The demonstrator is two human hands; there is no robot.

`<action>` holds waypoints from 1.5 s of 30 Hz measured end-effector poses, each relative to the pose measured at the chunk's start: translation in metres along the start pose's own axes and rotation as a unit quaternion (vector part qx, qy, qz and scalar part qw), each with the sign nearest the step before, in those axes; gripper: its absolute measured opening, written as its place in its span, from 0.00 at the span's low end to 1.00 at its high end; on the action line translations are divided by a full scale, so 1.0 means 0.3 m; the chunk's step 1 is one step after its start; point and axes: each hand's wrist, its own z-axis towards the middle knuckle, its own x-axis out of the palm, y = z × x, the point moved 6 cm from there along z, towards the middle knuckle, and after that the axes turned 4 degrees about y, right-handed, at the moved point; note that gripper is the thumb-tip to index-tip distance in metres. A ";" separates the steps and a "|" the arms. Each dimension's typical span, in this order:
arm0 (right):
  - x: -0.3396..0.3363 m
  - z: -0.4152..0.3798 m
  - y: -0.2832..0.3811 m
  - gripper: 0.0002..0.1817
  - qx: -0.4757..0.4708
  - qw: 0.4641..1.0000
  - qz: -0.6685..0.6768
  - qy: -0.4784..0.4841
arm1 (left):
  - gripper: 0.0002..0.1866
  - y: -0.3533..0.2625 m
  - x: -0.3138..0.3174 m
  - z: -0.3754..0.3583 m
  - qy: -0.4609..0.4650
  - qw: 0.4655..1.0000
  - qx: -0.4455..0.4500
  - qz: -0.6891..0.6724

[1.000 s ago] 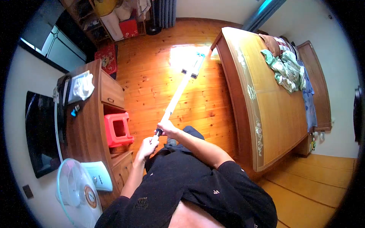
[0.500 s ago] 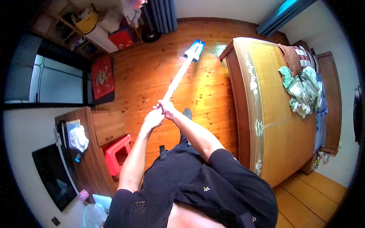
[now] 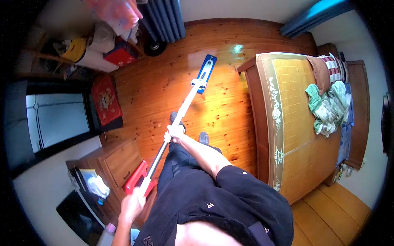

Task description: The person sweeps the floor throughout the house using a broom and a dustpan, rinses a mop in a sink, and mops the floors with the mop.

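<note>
A flat mop with a white and grey pole (image 3: 186, 104) runs from lower left up to its blue mop head (image 3: 207, 69), which lies on the wooden floor (image 3: 164, 78). My left hand (image 3: 133, 203) is wrapped round the lower end of the pole, beside the red stool (image 3: 137, 178). Farther up, my right hand (image 3: 175, 133) grips the middle of the pole, above my feet. Both hands are closed on it.
On the right stands a bed (image 3: 303, 123) with a brown pillow (image 3: 320, 74) and crumpled cloths (image 3: 330, 106). A wooden cabinet (image 3: 121, 162) is at the left. Shelves, a red box (image 3: 121, 53) and a blue curtain (image 3: 164, 20) are at the upper left.
My left hand has moved down and left, away from my right hand, to the pole's lower end. The mop head has come nearer to my feet and turned. The view has shifted slightly.
</note>
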 end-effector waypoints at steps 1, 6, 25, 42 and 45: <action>0.004 0.050 0.016 0.10 -0.043 0.998 -0.024 -0.036 | 0.15 0.053 -0.046 -0.029 0.015 1.000 -0.022 0.014; 0.235 0.135 0.292 0.11 -0.114 0.990 -0.044 -0.073 | 0.13 0.080 -0.513 0.090 -0.043 0.999 0.010 0.025; 0.170 0.127 1.395 0.13 -0.310 0.909 0.270 -0.073 | 0.13 -0.626 -1.087 1.138 0.113 0.925 0.316 -0.177; -0.160 -0.074 2.526 0.15 -0.349 0.848 0.358 -0.175 | 0.12 -1.610 -1.628 1.690 0.237 0.913 0.320 -0.090; -0.239 -0.111 2.680 0.11 -0.372 0.830 0.359 -0.209 | 0.13 -1.796 -1.722 1.739 0.265 0.920 0.285 -0.049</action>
